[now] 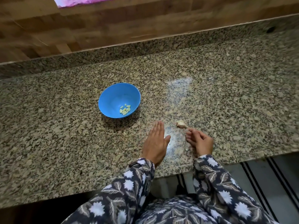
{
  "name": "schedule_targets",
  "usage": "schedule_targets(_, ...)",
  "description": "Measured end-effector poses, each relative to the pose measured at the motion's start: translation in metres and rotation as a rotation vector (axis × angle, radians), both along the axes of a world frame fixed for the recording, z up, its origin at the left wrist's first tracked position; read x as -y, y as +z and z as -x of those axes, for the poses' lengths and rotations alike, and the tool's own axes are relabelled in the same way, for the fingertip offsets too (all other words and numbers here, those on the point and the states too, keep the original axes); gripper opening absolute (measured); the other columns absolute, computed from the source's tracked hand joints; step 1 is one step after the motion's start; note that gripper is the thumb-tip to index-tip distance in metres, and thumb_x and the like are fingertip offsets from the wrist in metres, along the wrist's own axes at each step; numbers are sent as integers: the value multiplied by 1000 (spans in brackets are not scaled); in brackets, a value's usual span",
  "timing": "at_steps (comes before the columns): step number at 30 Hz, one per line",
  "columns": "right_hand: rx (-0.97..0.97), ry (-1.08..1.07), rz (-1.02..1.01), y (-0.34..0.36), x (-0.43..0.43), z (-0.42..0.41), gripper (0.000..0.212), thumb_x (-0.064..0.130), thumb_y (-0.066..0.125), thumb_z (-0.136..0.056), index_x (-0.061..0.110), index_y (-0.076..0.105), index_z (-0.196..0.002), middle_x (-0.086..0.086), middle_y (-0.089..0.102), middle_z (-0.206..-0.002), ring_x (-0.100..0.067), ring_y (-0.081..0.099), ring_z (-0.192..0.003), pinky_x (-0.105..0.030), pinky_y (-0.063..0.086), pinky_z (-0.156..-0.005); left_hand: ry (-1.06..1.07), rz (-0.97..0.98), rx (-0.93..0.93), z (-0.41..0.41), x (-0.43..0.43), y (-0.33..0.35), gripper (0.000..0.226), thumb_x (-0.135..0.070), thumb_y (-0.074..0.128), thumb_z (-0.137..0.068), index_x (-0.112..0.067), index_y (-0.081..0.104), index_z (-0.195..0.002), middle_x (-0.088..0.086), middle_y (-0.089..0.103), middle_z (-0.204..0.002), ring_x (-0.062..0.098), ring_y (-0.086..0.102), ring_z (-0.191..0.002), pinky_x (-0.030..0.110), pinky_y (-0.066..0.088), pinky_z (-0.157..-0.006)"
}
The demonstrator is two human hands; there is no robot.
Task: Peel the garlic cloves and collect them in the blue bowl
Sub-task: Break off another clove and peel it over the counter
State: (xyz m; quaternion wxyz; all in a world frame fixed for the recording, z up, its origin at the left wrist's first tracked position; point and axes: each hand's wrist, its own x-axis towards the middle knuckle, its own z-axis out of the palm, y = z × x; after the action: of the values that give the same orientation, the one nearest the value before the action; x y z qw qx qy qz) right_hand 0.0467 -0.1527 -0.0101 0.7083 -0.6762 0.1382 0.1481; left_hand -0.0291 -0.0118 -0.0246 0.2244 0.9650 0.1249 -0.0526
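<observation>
A blue bowl (111,96) stands on the speckled granite counter (64,135) and holds several peeled pale-yellow garlic cloves (125,109) near its right wall. A piece of unpeeled garlic (181,123) lies on the counter to the right of the bowl. My left hand (155,143) is flat with straight fingers, edge-on over the counter below the bowl. My right hand (199,141) has its fingers loosely curled just below the garlic piece, fingertips close to it, and I see nothing held in it.
A granite ledge (145,46) and a wood-pattern wall (113,21) rise behind the counter. The counter's front edge runs under my wrists, with floor tiles (267,183) below on the right. Small skin flakes (187,149) lie near my right hand.
</observation>
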Motion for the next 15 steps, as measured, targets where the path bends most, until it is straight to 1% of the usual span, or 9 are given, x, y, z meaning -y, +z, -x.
schedule_targets(2,-36,-68,-29,0,10,-1,25,10,52,-91,-7,61,-107,-8,66,-81,-2,65,-56,-13,54,-57,-90,-19,-1,-3,8,-1,68,-51,-2,-91,-13,-14,-146,3,-18,-154,10,-15,-141,27,-8,-116)
schedule_targets(4,-70,-116,-45,0,19,-2,27,13,51,-92,-7,61,-108,-7,67,-81,-4,66,-58,-13,54,-57,-188,-17,0,-3,18,-2,64,-48,3,-95,-13,-13,-146,3,-16,-154,11,-13,-142,27,-11,-114)
schedule_targets(7,-100,-201,-77,4,33,-3,25,14,49,-94,-5,62,-104,2,69,-67,-4,66,-56,-14,53,-54,-305,-8,17,-4,27,0,61,-49,2,-94,-16,-17,-142,0,-18,-152,7,-15,-140,24,-11,-113)
schedule_targets(9,-125,-249,-122,5,41,-4,25,14,47,-95,-5,61,-102,1,68,-62,-4,66,-54,-15,54,-55,-378,-8,11,-7,31,2,61,-49,1,-94,-16,-16,-143,0,-17,-152,5,-15,-139,23,-11,-113)
schedule_targets(12,-145,-255,-183,6,46,-5,24,14,45,-96,-4,60,-96,2,69,-59,-7,67,-55,-18,56,-59,-530,15,5,-17,38,1,60,-46,10,-99,-16,-5,-149,2,-7,-157,8,-8,-143,26,-4,-118)
schedule_targets(14,-153,-245,-195,6,47,-4,24,15,45,-96,-4,59,-97,-4,69,-67,-8,67,-57,-19,56,-60,-624,44,37,-25,43,1,55,-41,19,-102,-17,8,-150,3,4,-157,11,2,-144,27,1,-118)
schedule_targets(15,-157,-243,-198,6,47,-4,25,15,45,-96,-5,59,-98,-8,68,-73,-8,67,-58,-19,56,-60,-663,58,72,-27,45,2,51,-38,25,-102,-18,19,-149,4,13,-157,14,10,-143,27,3,-117)
